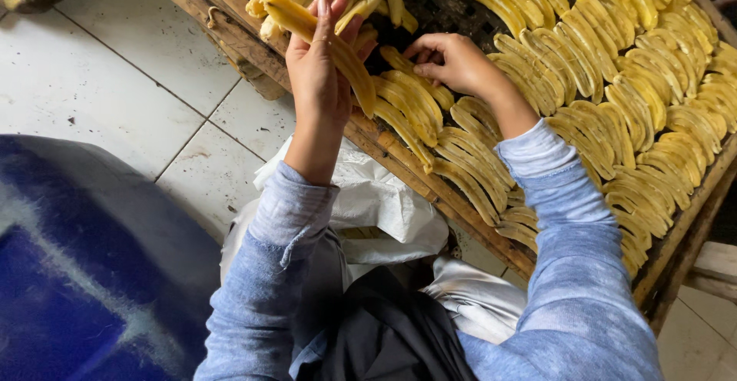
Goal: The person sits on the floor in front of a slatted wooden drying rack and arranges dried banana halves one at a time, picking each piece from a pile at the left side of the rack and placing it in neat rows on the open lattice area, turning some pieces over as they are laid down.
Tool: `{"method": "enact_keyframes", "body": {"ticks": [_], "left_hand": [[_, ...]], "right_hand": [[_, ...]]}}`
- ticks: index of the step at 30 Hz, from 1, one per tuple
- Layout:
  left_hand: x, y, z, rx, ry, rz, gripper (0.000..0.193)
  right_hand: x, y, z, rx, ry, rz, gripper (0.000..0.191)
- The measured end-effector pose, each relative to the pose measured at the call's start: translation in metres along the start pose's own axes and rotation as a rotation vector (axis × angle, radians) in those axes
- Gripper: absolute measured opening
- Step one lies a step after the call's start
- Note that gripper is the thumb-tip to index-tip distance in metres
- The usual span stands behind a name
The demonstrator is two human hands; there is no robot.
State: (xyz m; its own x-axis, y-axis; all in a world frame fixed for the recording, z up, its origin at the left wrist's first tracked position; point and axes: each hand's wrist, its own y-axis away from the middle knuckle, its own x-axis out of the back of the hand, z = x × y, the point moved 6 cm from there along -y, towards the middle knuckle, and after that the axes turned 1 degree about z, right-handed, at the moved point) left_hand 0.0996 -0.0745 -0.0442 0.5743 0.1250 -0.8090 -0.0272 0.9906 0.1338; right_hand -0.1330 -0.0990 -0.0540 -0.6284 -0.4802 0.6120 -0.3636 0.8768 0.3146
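Soft, heathered blue sleeves (572, 289) fill the bottom of the view over dark cloth in the lap, with crumpled white plastic sheeting (376, 200) bunched just beyond the knees and a glossy blue curved surface (69, 273) at the left on pale floor tiles (100, 74). Above that, the left hand (318, 66) is raised, fingers closed around a long, limp yellow banana slice (330, 43) that droops across the palm, held over the near edge of the rack. The right hand (453, 62) rests fingers curled and pinched down on the slices lying in a row. A rough wooden-framed rack (430, 185) with dark mesh carries many curved, matte slices (614, 112) overlapping like shingles toward the far right.
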Motion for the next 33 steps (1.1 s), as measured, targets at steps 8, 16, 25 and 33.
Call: {"method": "enact_keyframes", "body": {"ticks": [8, 16, 25, 33], "left_hand": [[-0.029, 0.008, -0.038, 0.113, -0.001, -0.290, 0.063], [-0.015, 0.003, -0.061, 0.046, -0.331, -0.160, 0.065], [-0.001, 0.006, -0.023, -0.134, -0.245, 0.021, 0.046], [-0.001, 0.011, -0.013, -0.185, -0.277, 0.070, 0.040]], "right_hand": [[-0.006, 0.024, -0.075, 0.341, -0.532, 0.019, 0.020], [0.028, 0.013, -0.043, 0.046, -0.553, -0.001, 0.024], [0.022, -0.019, 0.065, -0.092, -0.417, 0.102, 0.029], [0.012, -0.014, 0.074, -0.065, -0.281, 0.191, 0.027]]}}
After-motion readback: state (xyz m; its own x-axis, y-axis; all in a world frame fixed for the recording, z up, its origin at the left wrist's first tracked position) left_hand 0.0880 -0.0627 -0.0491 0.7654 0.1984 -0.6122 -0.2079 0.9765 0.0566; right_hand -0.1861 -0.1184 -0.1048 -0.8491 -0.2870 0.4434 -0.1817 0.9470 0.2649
